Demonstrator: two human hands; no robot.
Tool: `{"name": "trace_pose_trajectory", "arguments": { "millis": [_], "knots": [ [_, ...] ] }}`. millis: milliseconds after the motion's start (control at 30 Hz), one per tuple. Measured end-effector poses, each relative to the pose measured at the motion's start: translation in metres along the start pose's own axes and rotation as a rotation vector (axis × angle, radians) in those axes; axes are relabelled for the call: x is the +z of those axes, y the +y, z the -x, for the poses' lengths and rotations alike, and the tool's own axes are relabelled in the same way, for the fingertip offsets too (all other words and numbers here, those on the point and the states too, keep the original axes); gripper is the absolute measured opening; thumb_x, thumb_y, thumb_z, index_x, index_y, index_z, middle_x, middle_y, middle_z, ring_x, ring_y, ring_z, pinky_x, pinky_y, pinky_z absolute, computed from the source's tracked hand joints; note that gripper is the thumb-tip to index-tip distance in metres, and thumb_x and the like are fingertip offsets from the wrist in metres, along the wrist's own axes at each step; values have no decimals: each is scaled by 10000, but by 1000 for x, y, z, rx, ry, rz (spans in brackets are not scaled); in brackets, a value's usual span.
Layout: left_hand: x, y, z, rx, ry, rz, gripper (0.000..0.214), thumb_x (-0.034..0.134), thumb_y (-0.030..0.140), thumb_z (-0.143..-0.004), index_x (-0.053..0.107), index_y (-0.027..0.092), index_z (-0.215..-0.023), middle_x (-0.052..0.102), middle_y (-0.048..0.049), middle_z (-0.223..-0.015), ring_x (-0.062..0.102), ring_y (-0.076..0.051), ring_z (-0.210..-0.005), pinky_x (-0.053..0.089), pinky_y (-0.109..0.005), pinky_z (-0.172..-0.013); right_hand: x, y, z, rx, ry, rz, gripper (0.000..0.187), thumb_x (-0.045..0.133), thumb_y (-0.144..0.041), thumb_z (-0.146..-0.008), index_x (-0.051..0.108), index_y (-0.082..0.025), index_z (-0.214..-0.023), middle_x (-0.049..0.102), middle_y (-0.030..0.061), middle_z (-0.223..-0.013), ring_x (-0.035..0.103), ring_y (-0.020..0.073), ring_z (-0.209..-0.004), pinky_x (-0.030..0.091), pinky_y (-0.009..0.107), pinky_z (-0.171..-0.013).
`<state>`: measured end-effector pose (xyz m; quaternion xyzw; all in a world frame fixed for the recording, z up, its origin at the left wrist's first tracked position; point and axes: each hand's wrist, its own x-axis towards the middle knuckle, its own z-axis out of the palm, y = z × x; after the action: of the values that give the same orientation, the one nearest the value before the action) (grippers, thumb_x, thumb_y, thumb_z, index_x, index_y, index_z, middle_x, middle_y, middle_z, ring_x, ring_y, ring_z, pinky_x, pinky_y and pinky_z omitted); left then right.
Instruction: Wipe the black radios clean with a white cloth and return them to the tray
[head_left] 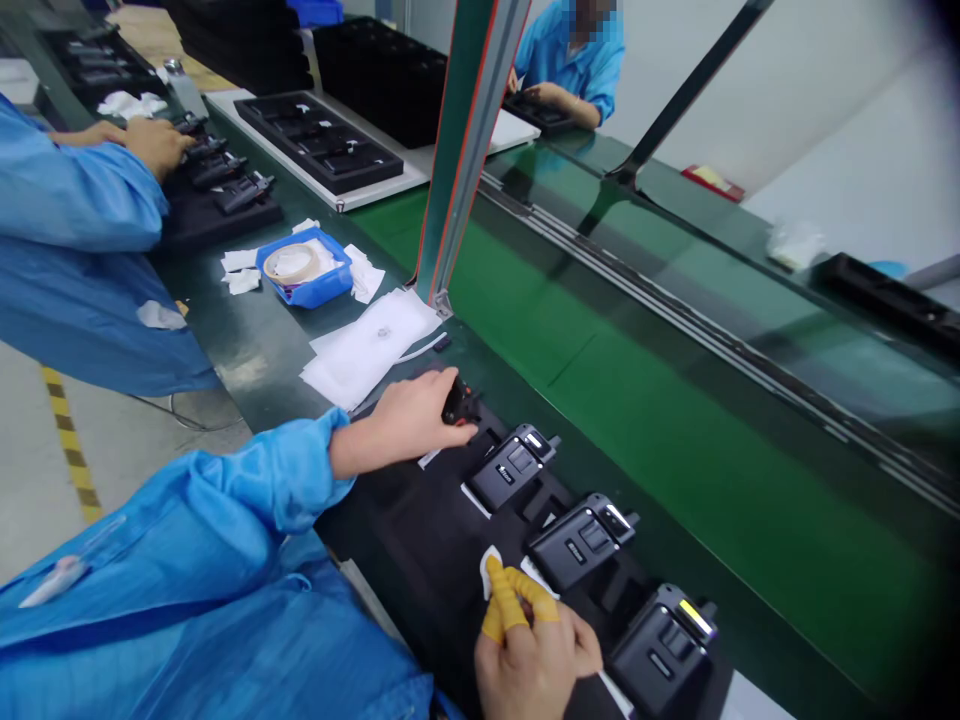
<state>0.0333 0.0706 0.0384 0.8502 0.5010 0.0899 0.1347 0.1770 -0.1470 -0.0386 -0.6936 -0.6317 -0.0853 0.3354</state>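
Observation:
My left hand [412, 420] is closed around a dark handheld radio [461, 402] at the far end of a black foam tray [405, 535]; the palm hides part of it. Three more black radios with stubby antennas lie in a row on the tray: one [514, 468] nearest my left hand, a middle one [583, 542] and a near one [664, 645]. Yellow finger covers wrap several fingertips of my right hand [529, 645]. Between them I pinch a small white wipe [489, 572], over the foam beside the middle radio.
White sheets [371, 345] and a blue bin [322, 290] with a tape roll lie beyond my left hand. A metal post [469, 150] rises at the green belt [637, 420]. A co-worker's hand [154, 145] handles similar radios at left; another person [574, 60] works across the line.

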Motion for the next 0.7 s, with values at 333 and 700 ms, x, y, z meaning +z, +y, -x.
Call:
{"name": "trace_pose_trajectory", "arguments": {
  "millis": [333,700],
  "knots": [
    [6,29,-35,-9,70,-252,569,580,467,-857,450,83,-1256,516,-163,-1157,544,-278,-1012,475,-433,-821,-8,-6,18,-106,131,86,162,458,-82,-768,564,-199,-806,553,38,-815,491,164,-775,333,407,-801],
    [48,86,-5,157,-168,-74,999,737,353,-672,148,147,-1453,489,-151,-1147,612,-286,-863,483,-368,-731,-4,-2,18,-152,255,104,140,475,-140,-843,596,-202,-812,617,41,-814,544,146,-699,350,377,-774]
  ]
}}
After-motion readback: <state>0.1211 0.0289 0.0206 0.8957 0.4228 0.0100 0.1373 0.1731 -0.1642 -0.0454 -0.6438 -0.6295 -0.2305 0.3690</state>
